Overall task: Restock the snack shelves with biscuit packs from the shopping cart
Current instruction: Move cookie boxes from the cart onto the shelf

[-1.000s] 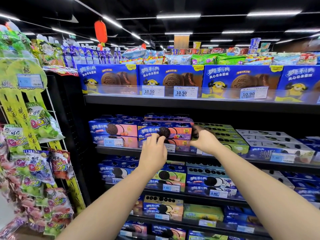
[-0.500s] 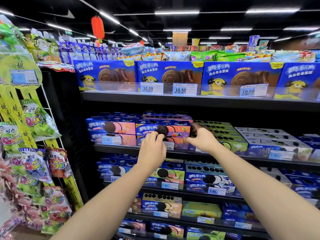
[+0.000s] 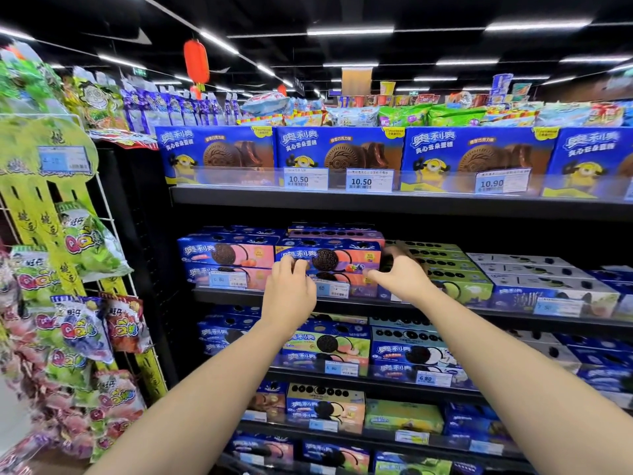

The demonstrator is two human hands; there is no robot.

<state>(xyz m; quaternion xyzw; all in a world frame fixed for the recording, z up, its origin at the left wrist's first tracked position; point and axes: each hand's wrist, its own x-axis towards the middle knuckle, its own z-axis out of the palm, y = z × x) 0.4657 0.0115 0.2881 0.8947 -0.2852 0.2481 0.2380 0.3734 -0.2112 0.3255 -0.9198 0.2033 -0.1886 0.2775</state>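
Observation:
A blue and pink biscuit box [image 3: 330,257] lies on top of a matching box on the second shelf [image 3: 513,318], in the middle stack. My left hand [image 3: 291,293] has its fingers curled against the box's lower left front. My right hand [image 3: 400,279] grips the box's right end, with the thumb on the front face and the fingers hidden behind the end. The shopping cart is out of sight.
Green biscuit boxes [image 3: 445,279] press against the right of the held box, and pink ones [image 3: 226,255] sit to its left. Large blue boxes [image 3: 335,154] fill the top shelf. A wire rack of candy bags [image 3: 78,337] hangs at the left. Lower shelves hold more boxes.
Both hands stay on the same box. My right hand has slid slightly down its right end, and the view has drifted a little.

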